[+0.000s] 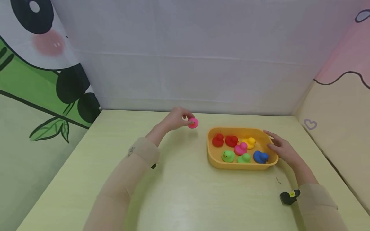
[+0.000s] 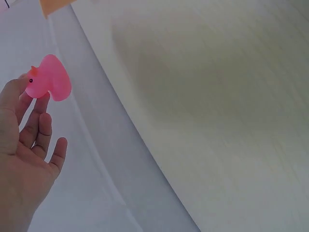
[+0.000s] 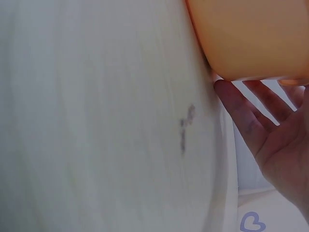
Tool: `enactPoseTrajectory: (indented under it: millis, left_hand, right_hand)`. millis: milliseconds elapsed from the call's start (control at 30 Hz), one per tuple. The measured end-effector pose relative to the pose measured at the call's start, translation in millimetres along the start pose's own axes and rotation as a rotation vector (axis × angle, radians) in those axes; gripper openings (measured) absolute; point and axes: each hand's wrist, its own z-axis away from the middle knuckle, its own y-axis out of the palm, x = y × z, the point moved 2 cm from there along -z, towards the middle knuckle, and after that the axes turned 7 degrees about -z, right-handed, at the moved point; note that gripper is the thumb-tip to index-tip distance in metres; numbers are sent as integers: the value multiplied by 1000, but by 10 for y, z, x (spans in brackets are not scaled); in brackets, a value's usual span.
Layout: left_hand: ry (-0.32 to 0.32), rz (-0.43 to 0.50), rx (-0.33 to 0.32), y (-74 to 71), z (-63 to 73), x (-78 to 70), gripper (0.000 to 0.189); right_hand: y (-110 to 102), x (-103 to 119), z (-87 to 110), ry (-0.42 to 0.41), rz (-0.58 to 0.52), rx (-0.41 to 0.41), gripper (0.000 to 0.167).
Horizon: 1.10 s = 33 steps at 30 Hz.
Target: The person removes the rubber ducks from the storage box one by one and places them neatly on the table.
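Note:
A pink rubber duck (image 1: 193,123) is pinched between the thumb and fingertips of my left hand (image 1: 177,118), held over the table left of the basket. In the left wrist view the same duck (image 2: 50,79) shows its eye and orange beak, and the other fingers are loosely bent. My right hand (image 1: 284,150) rests against the right end of a yellow plastic basket (image 1: 222,165). The right wrist view has its fingers (image 3: 241,108) stretched out, touching the basket's outer wall (image 3: 256,38). Inside the basket lie two red ducks (image 1: 218,140), a yellow, a pink, a blue and two green ducks (image 1: 228,156).
The pale wooden table (image 1: 185,195) meets a white cloth wall (image 1: 185,80) at the back. Printed cartoon panels flank it left and right. A small dark mark (image 3: 186,128) is on the tabletop near the right hand.

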Motion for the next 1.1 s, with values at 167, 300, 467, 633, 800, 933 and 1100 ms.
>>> enactPoseTrajectory:
  millis: [167,300,467,633,800,933,1100]
  left_hand:
    - [-38,-55,29,125,-74,99,23]
    - [-56,-103,26,217,-115,177,24]
    - [-66,-163,3,316,-168,257,22]
    - [-114,-171,13,402,-204,336,21]
    - [-140,-130,16,464,-217,399,21]
    - [-169,-52,10,523,-214,455,20]
    - [-211,73,-16,565,-191,512,22]
  right_hand:
    - [-10,-16,-15,-14,-18,3,59]
    - [-10,-20,-21,-21,-14,2,58]
    - [-13,-23,-18,-22,-14,-3,58]
    - [-12,-32,-20,-12,-18,4,58]
    - [-16,-29,-20,-14,-9,1,58]
    - [-14,-30,-20,-27,-5,-4,58]
    - [6,1,-13,-40,-17,-1,57]
